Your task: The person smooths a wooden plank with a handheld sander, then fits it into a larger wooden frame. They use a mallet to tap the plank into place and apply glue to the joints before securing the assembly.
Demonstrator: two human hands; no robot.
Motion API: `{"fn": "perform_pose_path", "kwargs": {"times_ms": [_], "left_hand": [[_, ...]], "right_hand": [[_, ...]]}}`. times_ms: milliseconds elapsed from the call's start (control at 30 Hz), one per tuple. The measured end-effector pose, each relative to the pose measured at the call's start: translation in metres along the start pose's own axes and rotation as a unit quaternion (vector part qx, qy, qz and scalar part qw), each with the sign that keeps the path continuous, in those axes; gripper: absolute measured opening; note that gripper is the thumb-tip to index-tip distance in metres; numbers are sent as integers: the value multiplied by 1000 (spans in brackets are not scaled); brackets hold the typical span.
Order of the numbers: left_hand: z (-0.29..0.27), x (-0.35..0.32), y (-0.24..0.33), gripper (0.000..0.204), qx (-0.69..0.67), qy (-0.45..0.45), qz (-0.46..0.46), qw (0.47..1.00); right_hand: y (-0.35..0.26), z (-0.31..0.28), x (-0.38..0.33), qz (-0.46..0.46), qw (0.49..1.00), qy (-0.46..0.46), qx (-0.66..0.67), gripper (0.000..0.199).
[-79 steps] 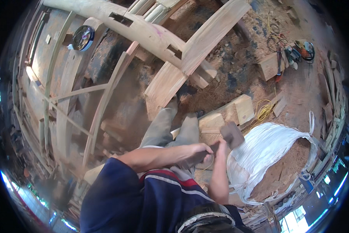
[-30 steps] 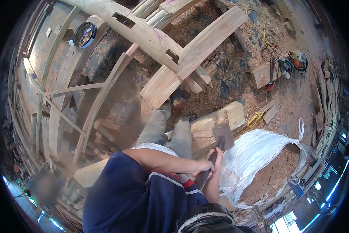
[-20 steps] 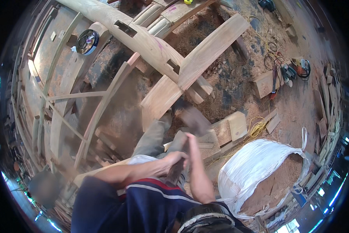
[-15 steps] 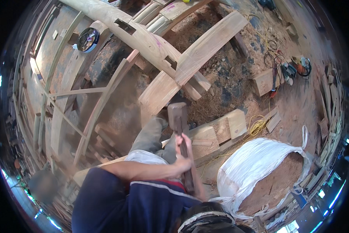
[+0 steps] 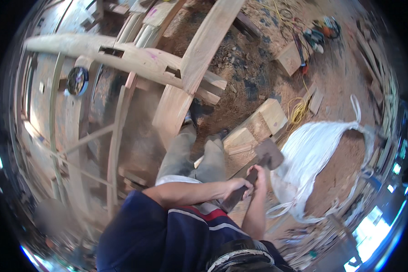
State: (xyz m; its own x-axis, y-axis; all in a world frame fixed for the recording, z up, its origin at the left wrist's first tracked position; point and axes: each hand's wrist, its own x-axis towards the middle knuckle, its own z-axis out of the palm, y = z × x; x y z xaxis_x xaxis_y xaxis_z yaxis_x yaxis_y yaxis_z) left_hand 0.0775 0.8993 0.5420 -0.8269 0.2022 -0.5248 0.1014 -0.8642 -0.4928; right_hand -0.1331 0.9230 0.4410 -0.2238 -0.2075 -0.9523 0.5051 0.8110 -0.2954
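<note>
A dark wooden mallet (image 5: 269,154) is held slantwise in front of my body, its blocky head toward the white sack. My right hand (image 5: 258,176) is closed around the handle just below the head. Lower on the same handle, my left hand (image 5: 239,187) grips it too, and the handle's butt end sticks out past it. Beyond my legs, a long pale beam (image 5: 138,60) with cut mortises meets a crossing timber (image 5: 209,41). The mallet is apart from both.
Cut wood blocks (image 5: 244,140) lie right of my feet. A white sack (image 5: 306,152) of sawdust stands at the right, near a coiled yellow cord (image 5: 298,111). Power tools (image 5: 324,31) lie far right. A round tub (image 5: 78,80) and curved timbers (image 5: 117,145) are at left.
The mallet has swung right, from upright before my legs to tilted near the sack, both hands still on its handle. My view has turned, so the timbers appear shifted left.
</note>
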Motion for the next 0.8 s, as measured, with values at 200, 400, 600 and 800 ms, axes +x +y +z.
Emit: {"fn": "perform_pose_path", "kwargs": {"times_ms": [200, 400, 600, 800], "left_hand": [[-67, -101, 51, 15, -203, -33, -41, 978], [-52, -120, 16, 10, -153, 144, 284, 935], [16, -70, -20, 15, -7, 239, 176, 955], [42, -54, -24, 22, 127, 110, 81, 982]], "right_hand": [[55, 122, 42, 32, 995, 83, 39, 19], [94, 261, 49, 168, 929, -229, -236, 34], [72, 140, 44, 59, 930, -348, -105, 43], [3, 65, -38, -13, 990, -93, -107, 43]]}}
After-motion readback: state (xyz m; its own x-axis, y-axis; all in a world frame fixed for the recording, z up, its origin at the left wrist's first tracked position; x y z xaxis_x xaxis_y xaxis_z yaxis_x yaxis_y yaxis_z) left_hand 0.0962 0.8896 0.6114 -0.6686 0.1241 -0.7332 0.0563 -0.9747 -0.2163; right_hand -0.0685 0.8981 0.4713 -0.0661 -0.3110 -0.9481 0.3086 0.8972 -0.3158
